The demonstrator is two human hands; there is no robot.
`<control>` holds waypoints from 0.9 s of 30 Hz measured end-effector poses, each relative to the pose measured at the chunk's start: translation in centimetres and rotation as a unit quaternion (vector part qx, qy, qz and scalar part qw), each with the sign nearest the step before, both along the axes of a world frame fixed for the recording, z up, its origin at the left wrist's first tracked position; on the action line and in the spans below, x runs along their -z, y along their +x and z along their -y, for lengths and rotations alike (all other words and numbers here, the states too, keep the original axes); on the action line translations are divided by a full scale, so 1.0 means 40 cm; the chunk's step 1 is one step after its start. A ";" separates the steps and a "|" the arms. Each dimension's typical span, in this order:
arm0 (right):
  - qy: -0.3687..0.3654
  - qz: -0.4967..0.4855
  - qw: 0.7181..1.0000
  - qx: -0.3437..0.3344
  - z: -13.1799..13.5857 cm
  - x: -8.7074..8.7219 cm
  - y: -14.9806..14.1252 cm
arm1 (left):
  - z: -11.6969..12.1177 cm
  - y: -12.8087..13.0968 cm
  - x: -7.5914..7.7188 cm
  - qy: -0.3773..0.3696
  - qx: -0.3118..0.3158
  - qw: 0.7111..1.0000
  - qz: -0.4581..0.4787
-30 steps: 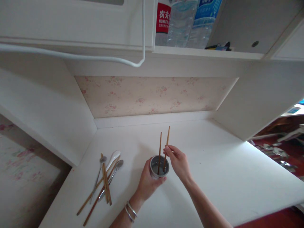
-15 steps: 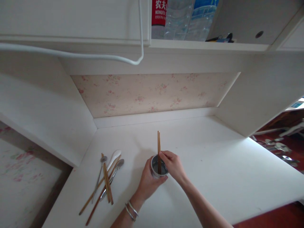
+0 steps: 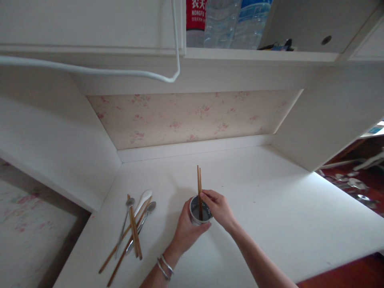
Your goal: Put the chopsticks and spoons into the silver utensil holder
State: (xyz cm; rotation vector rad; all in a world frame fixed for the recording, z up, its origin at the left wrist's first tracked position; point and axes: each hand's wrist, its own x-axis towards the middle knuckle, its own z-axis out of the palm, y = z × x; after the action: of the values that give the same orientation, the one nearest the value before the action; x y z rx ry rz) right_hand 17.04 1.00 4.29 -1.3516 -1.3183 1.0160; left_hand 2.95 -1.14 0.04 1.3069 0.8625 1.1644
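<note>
My left hand (image 3: 186, 232) is wrapped round a small metal cup (image 3: 196, 216) standing on the white desk (image 3: 270, 224). Two wooden chopsticks (image 3: 199, 186) stand upright and close together in the cup. My right hand (image 3: 218, 208) pinches them just above the rim. To the left on the desk lies a loose pile of utensils (image 3: 132, 228): several wooden chopsticks, metal spoons and a white ceramic spoon (image 3: 143, 200).
A floral-papered back wall (image 3: 192, 118) and white side panels close in the desk. A white cable (image 3: 120, 72) hangs overhead. Water bottles (image 3: 228, 22) stand on the shelf above. More objects lie on the red floor at the far right (image 3: 351, 184).
The two chopsticks, spread apart a second ago, have been drawn together and stand nearly vertical in the cup. My right hand slid lower and left toward the rim.
</note>
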 end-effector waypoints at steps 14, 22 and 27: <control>-0.016 -0.025 0.999 0.013 -0.016 -0.012 -0.001 | 0.000 -0.003 -0.007 0.000 0.001 1.000 -0.009; -0.032 -0.086 0.996 0.011 0.004 0.008 0.001 | 0.001 -0.003 -0.010 0.005 0.004 1.000 -0.022; -0.018 -0.124 0.992 -0.034 0.043 0.040 0.023 | 0.002 -0.004 -0.031 -0.006 0.030 0.999 -0.009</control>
State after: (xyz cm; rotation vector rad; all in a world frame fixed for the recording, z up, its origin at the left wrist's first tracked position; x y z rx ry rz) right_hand 17.96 -0.71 2.69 -1.1716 -1.1702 1.2180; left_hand 2.79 -1.20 1.30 1.3269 0.8374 1.0999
